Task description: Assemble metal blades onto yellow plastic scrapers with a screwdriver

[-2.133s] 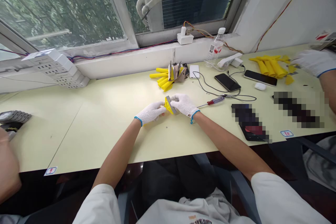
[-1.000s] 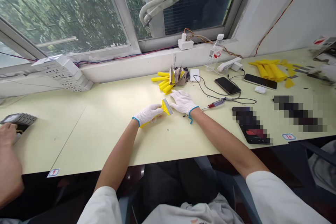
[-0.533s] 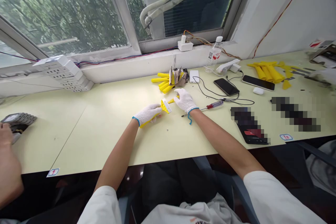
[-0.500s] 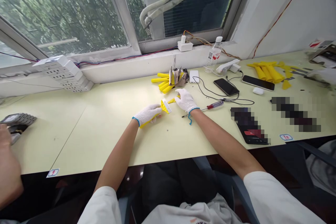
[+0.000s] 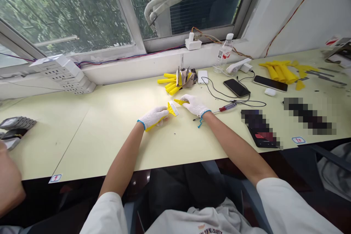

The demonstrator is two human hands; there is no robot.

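Note:
My left hand (image 5: 153, 117), in a white knit glove with a blue cuff, is shut around a yellow plastic scraper-like part (image 5: 172, 109). Its wide head, with a pale blade edge, points right, and its handle runs under my palm. My right hand (image 5: 194, 105), gloved the same way, pinches a thin yellow strip (image 5: 179, 101) whose tip reaches toward that head. The two pieces look very close, but I cannot tell whether they touch. A red-handled screwdriver (image 5: 227, 107) lies just right of my right wrist.
Behind my hands are a heap of yellow handles (image 5: 167, 81) and bent metal pieces (image 5: 184, 76). Phones, cables, a power bank and a water bottle stand farther right. A co-worker's forearm (image 5: 8, 186) enters at lower left. A power strip sits on the sill.
My right hand has moved left and slightly up, bringing the yellow strip nearer the head of the piece in my left hand. The co-worker's gloved hand at the right edge has left view.

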